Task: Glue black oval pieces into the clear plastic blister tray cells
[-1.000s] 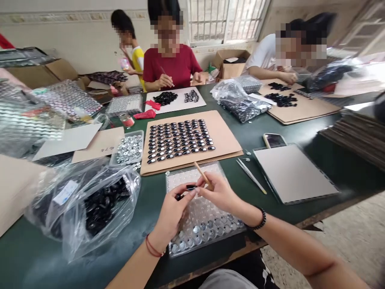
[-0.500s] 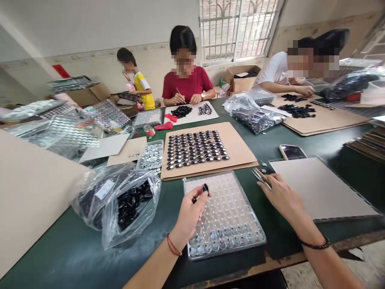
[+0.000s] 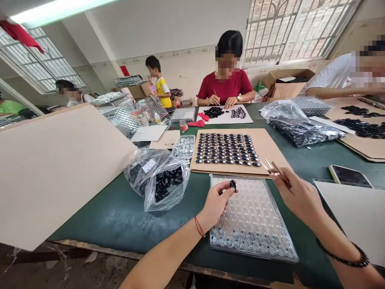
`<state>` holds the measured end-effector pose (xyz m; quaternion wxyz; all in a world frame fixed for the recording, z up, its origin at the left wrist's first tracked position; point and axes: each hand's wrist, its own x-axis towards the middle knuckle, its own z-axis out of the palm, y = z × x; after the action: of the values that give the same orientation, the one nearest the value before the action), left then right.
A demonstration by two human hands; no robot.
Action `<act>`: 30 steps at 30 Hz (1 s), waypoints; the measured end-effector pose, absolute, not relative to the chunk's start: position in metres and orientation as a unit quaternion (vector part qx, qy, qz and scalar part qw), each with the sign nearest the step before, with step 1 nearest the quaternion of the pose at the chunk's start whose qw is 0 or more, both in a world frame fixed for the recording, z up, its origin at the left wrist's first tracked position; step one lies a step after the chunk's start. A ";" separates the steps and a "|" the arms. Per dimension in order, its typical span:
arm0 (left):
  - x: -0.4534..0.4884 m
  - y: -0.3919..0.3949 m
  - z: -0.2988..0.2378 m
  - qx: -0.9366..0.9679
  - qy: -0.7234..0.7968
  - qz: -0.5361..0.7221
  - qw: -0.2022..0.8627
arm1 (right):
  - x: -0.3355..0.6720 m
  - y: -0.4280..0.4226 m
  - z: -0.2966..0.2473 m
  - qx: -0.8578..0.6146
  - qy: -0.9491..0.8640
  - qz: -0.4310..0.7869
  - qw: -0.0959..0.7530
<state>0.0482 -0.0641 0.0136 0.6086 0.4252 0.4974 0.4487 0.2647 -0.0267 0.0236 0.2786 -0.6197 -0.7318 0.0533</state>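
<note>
Meanwhile, the left hand (image 3: 215,202) hovered over the near left corner of the clear plastic blister tray with rows of round dimples (image 3: 255,208), its thumb and forefinger pinched narrowly on a small glossy black oval bead (image 3: 232,184). A second ago both hands had met over the tray with a thin wooden stick in the right; half a second ago the right hand had gone out to the table on the right, where the tweezers lay. Now the right hand (image 3: 297,196) was back beside the tray's far right corner, fingers closed around a pair of slim metal tweezers (image 3: 270,166) together with the stick, their tips pointing toward the brown cardboard sheet covered in neat rows of black beads (image 3: 270,146). The hands stood apart, the bead held between them over the tray's upper rows, which looked unfilled; only the nearest rows showed shiny inserts.

The change suggested a tool had been picked up or regripped, so the bead in the left fingers was probably about to be worked with the tweezers.

To the left of the tray lay a crumpled clear plastic bag of loose black beads (image 3: 162,182), and beyond it a small clear box of silver metal discs (image 3: 184,147). A dark smartphone (image 3: 347,175) rested on the green table (image 3: 105,212) to the right. Across the table a person in a red shirt (image 3: 227,86) sorted beads on a white sheet.
</note>
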 end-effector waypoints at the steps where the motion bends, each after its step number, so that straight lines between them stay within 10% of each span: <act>1: 0.048 -0.063 0.013 0.422 0.498 0.453 0.607 | 0.256 -0.024 0.026 -0.591 -0.745 0.075 0.302; 30: 0.035 -0.048 0.003 0.592 0.566 0.443 0.366 | 0.219 -0.050 -0.012 -0.396 -0.867 0.109 0.284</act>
<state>0.0354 -0.0484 0.0034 0.3656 0.5919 0.5658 0.4426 0.2187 -0.0499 -0.0116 0.2836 -0.3957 -0.8666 0.1093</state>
